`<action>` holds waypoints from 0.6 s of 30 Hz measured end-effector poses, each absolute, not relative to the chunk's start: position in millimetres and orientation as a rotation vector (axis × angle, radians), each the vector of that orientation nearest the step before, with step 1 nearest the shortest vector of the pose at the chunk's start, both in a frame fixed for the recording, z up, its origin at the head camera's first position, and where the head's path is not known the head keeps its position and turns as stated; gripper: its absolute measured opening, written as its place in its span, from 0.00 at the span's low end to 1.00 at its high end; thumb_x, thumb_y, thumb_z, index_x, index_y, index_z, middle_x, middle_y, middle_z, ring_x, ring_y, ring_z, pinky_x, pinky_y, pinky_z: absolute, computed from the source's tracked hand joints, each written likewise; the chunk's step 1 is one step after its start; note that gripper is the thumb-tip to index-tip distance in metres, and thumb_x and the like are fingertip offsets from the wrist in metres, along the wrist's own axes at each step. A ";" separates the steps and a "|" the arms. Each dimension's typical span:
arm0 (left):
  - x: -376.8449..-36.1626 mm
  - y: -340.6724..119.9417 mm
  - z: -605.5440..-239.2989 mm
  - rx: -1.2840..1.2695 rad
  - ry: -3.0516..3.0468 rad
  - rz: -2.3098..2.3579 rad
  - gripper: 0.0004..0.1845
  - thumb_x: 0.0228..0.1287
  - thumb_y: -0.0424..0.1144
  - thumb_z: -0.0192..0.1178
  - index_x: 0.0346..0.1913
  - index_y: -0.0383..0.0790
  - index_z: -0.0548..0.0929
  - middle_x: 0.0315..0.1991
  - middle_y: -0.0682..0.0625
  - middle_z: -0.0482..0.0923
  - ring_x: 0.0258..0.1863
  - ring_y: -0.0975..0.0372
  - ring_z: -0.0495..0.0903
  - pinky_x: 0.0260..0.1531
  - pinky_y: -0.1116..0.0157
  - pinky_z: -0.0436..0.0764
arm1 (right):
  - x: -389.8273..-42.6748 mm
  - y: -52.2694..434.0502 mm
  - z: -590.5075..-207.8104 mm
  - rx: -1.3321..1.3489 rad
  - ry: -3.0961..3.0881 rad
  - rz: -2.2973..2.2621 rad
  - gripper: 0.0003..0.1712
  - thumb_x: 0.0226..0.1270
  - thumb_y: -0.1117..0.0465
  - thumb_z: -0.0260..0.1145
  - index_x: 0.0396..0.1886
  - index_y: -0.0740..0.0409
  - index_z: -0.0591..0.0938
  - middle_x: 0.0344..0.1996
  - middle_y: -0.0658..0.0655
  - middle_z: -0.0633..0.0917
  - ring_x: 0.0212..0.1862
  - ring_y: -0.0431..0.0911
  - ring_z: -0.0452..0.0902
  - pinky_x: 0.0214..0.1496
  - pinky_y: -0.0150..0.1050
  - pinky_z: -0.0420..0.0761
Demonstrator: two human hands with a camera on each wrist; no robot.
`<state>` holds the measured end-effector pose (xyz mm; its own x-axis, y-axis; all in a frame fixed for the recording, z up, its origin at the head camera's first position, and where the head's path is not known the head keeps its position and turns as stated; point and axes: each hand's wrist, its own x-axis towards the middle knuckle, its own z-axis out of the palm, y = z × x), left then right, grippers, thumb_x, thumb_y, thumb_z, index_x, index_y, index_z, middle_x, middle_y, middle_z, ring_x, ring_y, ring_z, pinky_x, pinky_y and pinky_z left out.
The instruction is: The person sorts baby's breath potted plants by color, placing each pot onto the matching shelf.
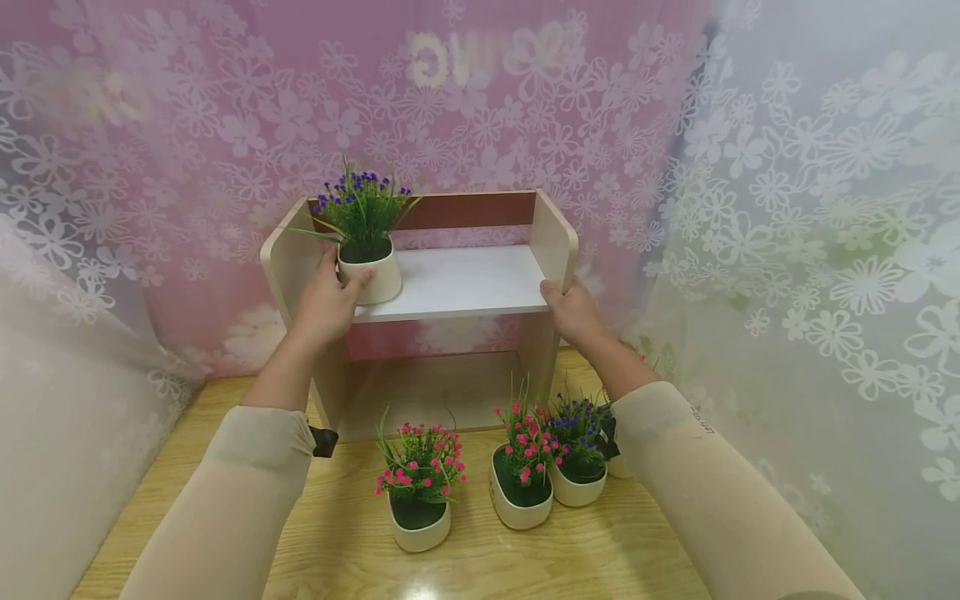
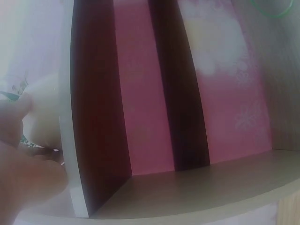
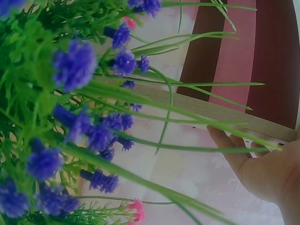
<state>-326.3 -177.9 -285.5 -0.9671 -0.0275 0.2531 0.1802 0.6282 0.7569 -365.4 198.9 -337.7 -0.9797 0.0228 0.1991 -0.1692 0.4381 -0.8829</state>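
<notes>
Pot (image 1: pixel 369 271) of purple flowers on shelf (image 1: pixel 457 283), left end | left hand (image 1: pixel 324 304) grip curled round pot, directly ahead | right hand (image 1: pixel 573 312) clamps shelf's right edge, pot well apart to its left

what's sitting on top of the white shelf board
One white pot of purple flowers stands at the left end of the shelf board, gripped by the left hand. The hand hides the pot's near-left side.

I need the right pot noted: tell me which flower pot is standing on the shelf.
The purple-flowered pot at the shelf's left end, gripped by the left hand. The other pots, pink and purple, stand on the table.
</notes>
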 end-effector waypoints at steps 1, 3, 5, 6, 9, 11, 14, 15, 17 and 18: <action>-326.9 -177.7 -285.6 -0.120 -2.612 -1.253 0.49 0.84 0.60 0.52 0.89 0.39 0.40 0.88 0.35 0.52 0.88 0.41 0.55 0.86 0.40 0.57 | -365.4 199.2 -337.8 0.129 -2.507 1.568 0.38 0.88 0.47 0.54 0.83 0.68 0.61 0.74 0.75 0.75 0.76 0.69 0.72 0.82 0.66 0.70; -327.3 -177.5 -285.9 -0.115 -2.619 -1.254 0.50 0.85 0.60 0.52 0.90 0.40 0.38 0.89 0.36 0.49 0.88 0.42 0.53 0.87 0.40 0.55 | -365.4 199.6 -338.3 0.128 -2.511 1.568 0.38 0.88 0.47 0.54 0.83 0.67 0.61 0.75 0.75 0.74 0.76 0.68 0.72 0.82 0.66 0.69; -327.5 -177.7 -286.6 -0.111 -2.624 -1.252 0.50 0.85 0.61 0.51 0.90 0.40 0.37 0.89 0.37 0.47 0.89 0.43 0.51 0.87 0.40 0.54 | -365.5 199.6 -338.4 0.126 -2.514 1.570 0.38 0.88 0.47 0.54 0.83 0.67 0.61 0.75 0.75 0.74 0.77 0.68 0.71 0.83 0.65 0.68; -327.5 -177.8 -287.0 -0.111 -2.626 -1.251 0.50 0.85 0.61 0.51 0.90 0.40 0.36 0.90 0.37 0.46 0.89 0.43 0.50 0.87 0.40 0.54 | -365.4 199.6 -338.4 0.124 -2.517 1.571 0.38 0.88 0.47 0.54 0.84 0.67 0.60 0.76 0.75 0.74 0.77 0.68 0.71 0.83 0.65 0.68; -327.7 -177.7 -287.8 -0.119 -2.613 -1.249 0.50 0.84 0.62 0.51 0.90 0.41 0.37 0.90 0.37 0.46 0.89 0.43 0.50 0.87 0.40 0.53 | -365.2 199.3 -338.5 0.119 -2.522 1.574 0.39 0.88 0.47 0.53 0.84 0.67 0.59 0.76 0.75 0.73 0.78 0.68 0.71 0.83 0.65 0.68; -328.1 -177.8 -288.5 -0.117 -2.601 -1.244 0.51 0.84 0.62 0.52 0.90 0.42 0.37 0.89 0.35 0.47 0.89 0.42 0.50 0.87 0.39 0.53 | -364.6 199.2 -338.1 0.118 -2.521 1.578 0.39 0.88 0.47 0.53 0.84 0.66 0.59 0.76 0.74 0.73 0.78 0.68 0.71 0.83 0.65 0.68; -327.7 -178.0 -289.6 -0.103 -2.583 -1.235 0.52 0.82 0.64 0.53 0.90 0.42 0.37 0.89 0.33 0.48 0.89 0.40 0.50 0.87 0.37 0.53 | -364.1 199.2 -337.8 0.122 -2.521 1.577 0.39 0.88 0.47 0.53 0.85 0.65 0.59 0.77 0.74 0.73 0.78 0.67 0.71 0.83 0.65 0.68; -327.3 -178.1 -290.1 -0.092 -2.583 -1.228 0.53 0.82 0.65 0.53 0.90 0.41 0.36 0.88 0.32 0.47 0.88 0.39 0.50 0.86 0.37 0.52 | -363.9 199.3 -337.7 0.120 -2.521 1.577 0.39 0.88 0.47 0.53 0.85 0.65 0.59 0.77 0.74 0.73 0.78 0.67 0.71 0.83 0.65 0.68; -325.6 -178.1 -291.4 -0.074 -2.571 -1.212 0.54 0.81 0.65 0.53 0.89 0.39 0.37 0.88 0.31 0.47 0.88 0.38 0.50 0.86 0.37 0.52 | -363.9 199.6 -337.6 0.117 -2.519 1.577 0.39 0.88 0.47 0.53 0.85 0.65 0.59 0.77 0.74 0.73 0.78 0.68 0.70 0.83 0.65 0.68; -324.3 -178.1 -292.3 -0.063 -2.565 -1.196 0.54 0.81 0.65 0.53 0.89 0.38 0.38 0.88 0.31 0.47 0.88 0.38 0.50 0.87 0.37 0.52 | -364.1 199.8 -337.8 0.114 -2.519 1.576 0.39 0.88 0.47 0.53 0.85 0.65 0.59 0.77 0.74 0.73 0.78 0.68 0.71 0.83 0.65 0.68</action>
<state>-324.3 -178.1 -292.3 -0.9510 -0.0900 0.2958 0.1687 0.6507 0.7404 -364.1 199.8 -337.8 -0.9830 0.0243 0.1819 -0.1530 0.4393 -0.8852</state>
